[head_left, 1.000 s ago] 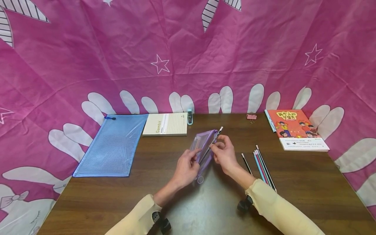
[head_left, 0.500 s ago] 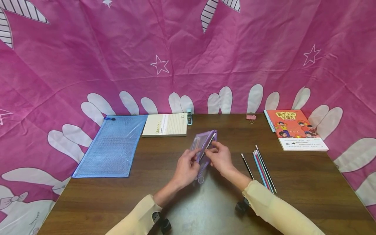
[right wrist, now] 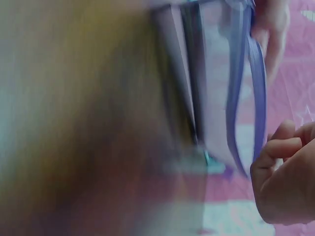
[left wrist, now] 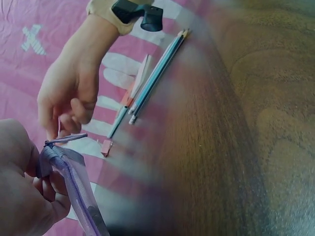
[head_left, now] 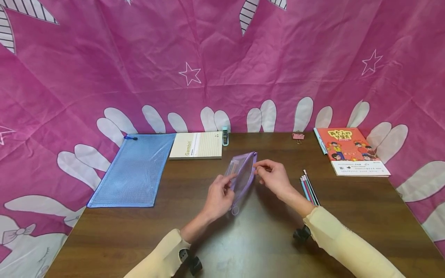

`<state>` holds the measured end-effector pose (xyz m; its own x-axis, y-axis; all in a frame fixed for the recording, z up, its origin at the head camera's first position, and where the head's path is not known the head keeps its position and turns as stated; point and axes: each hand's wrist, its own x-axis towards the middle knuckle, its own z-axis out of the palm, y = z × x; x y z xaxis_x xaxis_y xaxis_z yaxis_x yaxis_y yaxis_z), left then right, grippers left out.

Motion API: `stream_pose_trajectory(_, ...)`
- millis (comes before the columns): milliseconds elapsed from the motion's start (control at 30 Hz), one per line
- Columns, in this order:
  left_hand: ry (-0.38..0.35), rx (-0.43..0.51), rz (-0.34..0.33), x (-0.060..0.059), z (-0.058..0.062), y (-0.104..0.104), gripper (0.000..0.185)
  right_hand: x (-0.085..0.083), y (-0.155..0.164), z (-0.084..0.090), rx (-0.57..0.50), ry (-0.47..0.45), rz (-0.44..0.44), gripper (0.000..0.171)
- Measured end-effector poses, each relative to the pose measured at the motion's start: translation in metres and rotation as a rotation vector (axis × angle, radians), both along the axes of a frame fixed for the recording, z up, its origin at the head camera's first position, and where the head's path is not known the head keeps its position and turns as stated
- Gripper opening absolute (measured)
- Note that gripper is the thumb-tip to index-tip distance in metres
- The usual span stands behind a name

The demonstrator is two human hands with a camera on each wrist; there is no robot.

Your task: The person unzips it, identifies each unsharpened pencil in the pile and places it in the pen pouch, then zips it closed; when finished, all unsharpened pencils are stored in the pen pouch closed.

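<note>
Over brown table (head_left: 347, 200), left hand (head_left: 218, 197) grips purple pouch (head_left: 243, 173); right hand (head_left: 274, 178) curled beside, contents blurred.

Both forearms in cream sleeves reach forward over the worktop (head_left: 347, 216), hands close together. The left hand (head_left: 219, 195) has fingers curled in a pinch. The right hand (head_left: 274, 178) hovers beside it, fingers loosely bent, thumb and forefinger nearly meeting.

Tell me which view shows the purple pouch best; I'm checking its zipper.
The head view: the whole purple pouch shows, held by the left hand. The left wrist view shows only its top edge; the right wrist view is close and blurred.
</note>
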<state>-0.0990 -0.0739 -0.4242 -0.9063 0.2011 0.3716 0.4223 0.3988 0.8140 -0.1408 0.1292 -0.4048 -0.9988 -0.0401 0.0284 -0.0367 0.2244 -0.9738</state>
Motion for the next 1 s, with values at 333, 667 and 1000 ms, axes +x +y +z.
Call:
stream_pose_trajectory(333,-0.011,-0.004,0.007,-0.002,0.002,-0.001,0.054,-0.018,0.062,0.023,0.432,0.261,0.124,0.014)
stream_pose_trajectory(667,-0.025,-0.010,0.001,-0.002,0.003,-0.002,0.055,-0.022,0.076,0.015,0.762,0.535,0.289,0.027)
stream_pose_trajectory(1000,-0.036,-0.036,-0.047,0.000,0.001,-0.004,0.052,-0.037,0.074,-0.005,0.911,0.708,0.244,0.056)
